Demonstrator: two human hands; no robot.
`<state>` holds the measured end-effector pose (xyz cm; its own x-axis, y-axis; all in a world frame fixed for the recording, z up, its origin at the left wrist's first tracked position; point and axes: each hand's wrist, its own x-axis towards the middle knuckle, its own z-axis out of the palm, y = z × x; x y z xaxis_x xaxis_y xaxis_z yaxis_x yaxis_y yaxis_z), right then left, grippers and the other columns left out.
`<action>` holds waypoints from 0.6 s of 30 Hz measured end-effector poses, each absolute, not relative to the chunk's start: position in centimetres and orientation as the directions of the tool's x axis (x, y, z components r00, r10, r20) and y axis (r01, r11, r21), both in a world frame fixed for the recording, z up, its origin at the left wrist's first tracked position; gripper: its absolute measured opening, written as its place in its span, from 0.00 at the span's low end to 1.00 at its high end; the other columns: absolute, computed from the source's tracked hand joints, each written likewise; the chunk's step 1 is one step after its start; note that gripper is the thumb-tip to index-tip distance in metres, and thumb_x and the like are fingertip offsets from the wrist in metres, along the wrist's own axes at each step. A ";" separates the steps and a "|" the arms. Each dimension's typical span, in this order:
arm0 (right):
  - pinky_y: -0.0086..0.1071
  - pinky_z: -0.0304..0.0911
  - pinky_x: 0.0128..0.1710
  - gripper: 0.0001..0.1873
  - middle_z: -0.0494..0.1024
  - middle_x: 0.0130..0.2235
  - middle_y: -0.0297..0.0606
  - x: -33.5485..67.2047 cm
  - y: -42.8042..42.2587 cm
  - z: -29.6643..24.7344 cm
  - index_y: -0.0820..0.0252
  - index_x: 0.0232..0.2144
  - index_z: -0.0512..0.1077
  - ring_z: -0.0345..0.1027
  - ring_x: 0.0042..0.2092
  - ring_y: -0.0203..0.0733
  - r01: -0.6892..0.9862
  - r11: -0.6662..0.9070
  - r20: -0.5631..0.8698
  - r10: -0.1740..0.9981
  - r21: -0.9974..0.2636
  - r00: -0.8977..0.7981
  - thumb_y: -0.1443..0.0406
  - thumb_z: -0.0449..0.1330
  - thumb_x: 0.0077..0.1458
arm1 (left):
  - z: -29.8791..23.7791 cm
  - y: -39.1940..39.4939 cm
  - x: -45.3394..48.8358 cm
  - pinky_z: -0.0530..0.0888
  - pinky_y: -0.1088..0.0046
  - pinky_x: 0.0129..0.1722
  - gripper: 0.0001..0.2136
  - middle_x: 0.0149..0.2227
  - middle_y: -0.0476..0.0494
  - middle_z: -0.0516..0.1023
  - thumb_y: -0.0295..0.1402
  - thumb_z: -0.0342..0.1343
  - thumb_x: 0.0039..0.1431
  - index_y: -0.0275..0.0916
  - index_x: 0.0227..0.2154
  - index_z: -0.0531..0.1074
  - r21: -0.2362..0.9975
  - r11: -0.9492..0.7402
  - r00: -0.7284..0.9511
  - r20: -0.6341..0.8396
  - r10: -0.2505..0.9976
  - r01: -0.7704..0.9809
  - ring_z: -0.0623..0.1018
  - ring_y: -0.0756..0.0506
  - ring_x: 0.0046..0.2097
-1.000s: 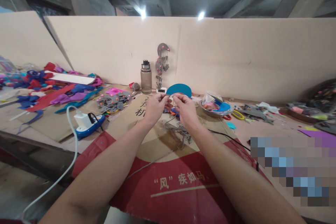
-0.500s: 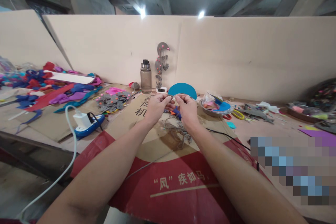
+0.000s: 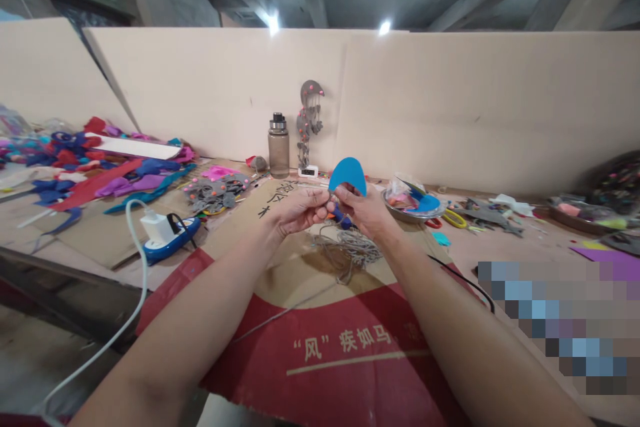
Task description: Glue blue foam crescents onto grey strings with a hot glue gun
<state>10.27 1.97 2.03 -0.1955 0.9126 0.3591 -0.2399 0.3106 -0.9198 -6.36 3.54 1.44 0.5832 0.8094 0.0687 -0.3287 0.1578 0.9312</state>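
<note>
A blue crescent-like piece [image 3: 349, 172], perhaps felt, stands up between my hands above the cardboard. My right hand [image 3: 367, 212] is closed, its thumb and fingers pinching the piece's lower right side. At the lower left tip, my left hand [image 3: 304, 211] has its thumb and forefinger pressed together on the edge. Any small thing between the fingertips is too fine to make out. Below them a tangle of grey cord [image 3: 350, 250] lies on the cardboard, one strand trailing toward the front left. Blue and orange scraps [image 3: 343, 218] are partly hidden behind the right hand.
Printed cardboard [image 3: 300, 293] covers the table front. Behind are a bottle [image 3: 279, 150], a small clock [image 3: 307, 172] and a grey hanging ornament [image 3: 311, 117]. A metal bowl [image 3: 407, 215] and yellow-handled scissors [image 3: 454, 218] lie right; a blue power strip [image 3: 170, 243] and felt scraps [image 3: 120, 180] left.
The blue piece has turned from a wide disc shape behind my hands to a narrower upright crescent. Both hands have lowered slightly, and the right hand has rolled over.
</note>
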 end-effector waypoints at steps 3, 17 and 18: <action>0.27 0.59 0.27 0.21 0.70 0.26 0.27 11.0 1.7 2.5 0.56 0.38 0.72 0.64 0.27 0.32 -0.179 0.294 0.339 0.884 -0.939 -0.322 0.57 0.69 0.40 | 1.2 3.7 -6.5 0.66 0.86 0.19 0.08 0.26 0.45 0.76 0.32 0.63 0.54 0.32 0.28 0.73 0.936 0.180 0.645 0.061 0.762 -0.301 0.69 0.58 0.20; 0.26 0.47 0.22 0.21 0.65 0.25 0.25 11.2 3.0 1.5 0.58 0.32 0.68 0.52 0.23 0.27 -0.094 0.271 0.281 0.952 -0.958 -0.121 0.57 0.69 0.36 | 0.9 3.5 -5.3 0.55 0.80 0.17 0.10 0.31 0.41 0.80 0.38 0.61 0.53 0.34 0.30 0.75 0.982 -0.125 0.503 0.180 0.845 -0.140 0.71 0.55 0.20; 0.26 0.46 0.22 0.20 0.64 0.24 0.25 11.2 2.9 1.4 0.59 0.31 0.67 0.51 0.23 0.27 -0.087 0.277 0.286 0.950 -0.957 -0.124 0.57 0.69 0.37 | 0.9 3.4 -5.1 0.53 0.79 0.17 0.09 0.27 0.44 0.79 0.37 0.60 0.54 0.35 0.28 0.75 0.982 -0.166 0.461 0.189 0.867 -0.091 0.69 0.56 0.18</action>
